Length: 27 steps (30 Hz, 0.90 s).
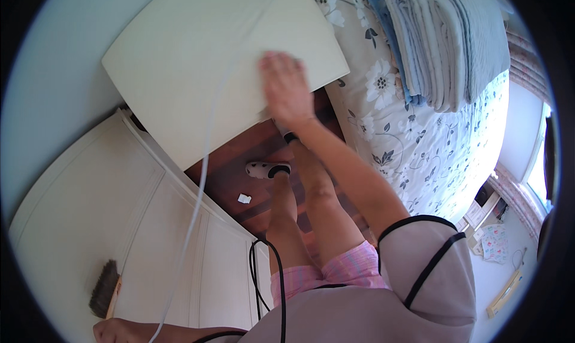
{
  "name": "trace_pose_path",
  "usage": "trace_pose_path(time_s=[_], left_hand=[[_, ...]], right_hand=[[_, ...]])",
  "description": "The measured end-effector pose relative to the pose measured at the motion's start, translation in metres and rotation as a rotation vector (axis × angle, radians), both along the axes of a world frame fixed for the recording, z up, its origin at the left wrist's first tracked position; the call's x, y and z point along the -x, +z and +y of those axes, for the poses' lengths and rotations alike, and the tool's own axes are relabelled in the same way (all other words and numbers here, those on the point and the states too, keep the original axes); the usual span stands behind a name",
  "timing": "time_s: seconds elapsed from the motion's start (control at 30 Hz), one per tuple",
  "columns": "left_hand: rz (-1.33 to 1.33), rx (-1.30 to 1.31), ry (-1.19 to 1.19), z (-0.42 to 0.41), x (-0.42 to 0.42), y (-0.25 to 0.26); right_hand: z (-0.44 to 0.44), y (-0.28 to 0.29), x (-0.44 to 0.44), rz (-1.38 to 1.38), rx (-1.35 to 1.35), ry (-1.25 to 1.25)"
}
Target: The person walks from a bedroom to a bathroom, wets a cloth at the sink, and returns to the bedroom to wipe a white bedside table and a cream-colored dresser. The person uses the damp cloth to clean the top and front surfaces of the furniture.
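Note:
At the lower left, my left hand (110, 331) is closed around the wooden handle of a bristle brush (104, 289). Its dark bristles are up beside a white panelled piece of furniture (148, 226). My right hand (287, 89) reaches out, blurred and palm down, over the near right part of a cream furniture top (202, 60). Nothing shows in its grasp, though the palm is hidden. Whether it presses on the surface I cannot tell.
A bed with a floral cover (382, 123) stands on the right, bearing folded blankets (444, 46). On the wooden floor (229, 154) lies a crumpled white scrap (244, 198) near my shoes. A pale cable (197, 194) crosses the view; a black cable (282, 280) loops by my waist.

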<state>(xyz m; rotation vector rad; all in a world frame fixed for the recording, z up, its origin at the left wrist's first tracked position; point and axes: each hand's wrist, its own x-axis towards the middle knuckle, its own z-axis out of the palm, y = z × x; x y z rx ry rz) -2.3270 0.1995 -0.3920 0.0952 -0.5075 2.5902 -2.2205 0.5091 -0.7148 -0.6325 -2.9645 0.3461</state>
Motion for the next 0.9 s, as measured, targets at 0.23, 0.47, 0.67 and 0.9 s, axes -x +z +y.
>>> trace_pose_path(time_s=[0.23,0.47,0.67,0.9], left_hand=[[0.233,1.315,0.116,0.037,0.024,-0.047],[1.403,2.454,-0.030,0.207,0.016,-0.203],[1.667,2.632,-0.034,0.227,0.004,-0.283],[1.117,3.007,0.318,0.197,0.056,-0.283]], right_hand=[[0.087,-0.007,-0.068,0.355,0.243,-0.211],[0.031,0.032,-0.025,0.607,0.354,-0.285],[-0.014,0.015,-0.023,0.678,0.497,-0.380],[-0.015,0.004,0.013,-0.099,0.194,0.041]])
